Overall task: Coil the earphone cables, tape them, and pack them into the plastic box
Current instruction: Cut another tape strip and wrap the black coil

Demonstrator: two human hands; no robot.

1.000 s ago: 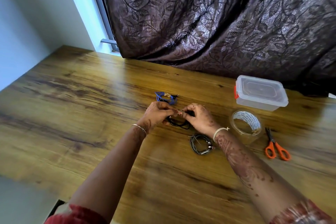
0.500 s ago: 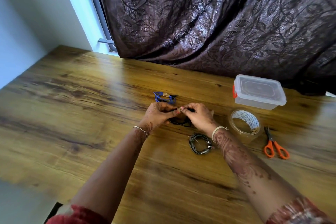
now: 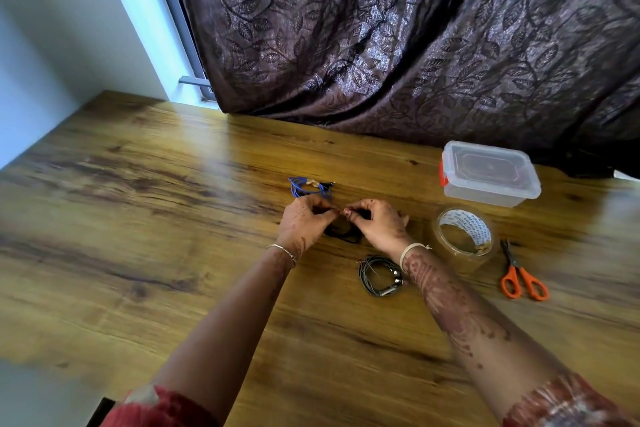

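Wood-grain table: fills the lower two thirds of the frame, and all the loose items lie on it.
Left hand: at the centre of the frame, fingers curled, thumb and fingertips pinching the top of the black earphone cable.
Right hand: just right of the left hand and curled the same way. Its fingertips meet the left hand's, so the two hands are together and clamped on one coil.
Black earphone cable: a small coil under and between the two hands, its lower loops against the table. What sits at the pinch point is too small to make out, possibly a bit of tape.
Blue earphone cable: coiled, just above the left hand in the frame.
Grey earphone cable: coiled, metal ends showing, just below the right wrist and beside the forearm.
Tape roll: clear, lying flat, right of the right hand.
Scissors: orange handles, lower right of the tape roll, blades pointing up the frame.
Plastic box: clear, lid on, orange clasp on its left end, above the tape roll and near the curtain.
Curtain: dark, leaf-patterned, across the top of the frame.
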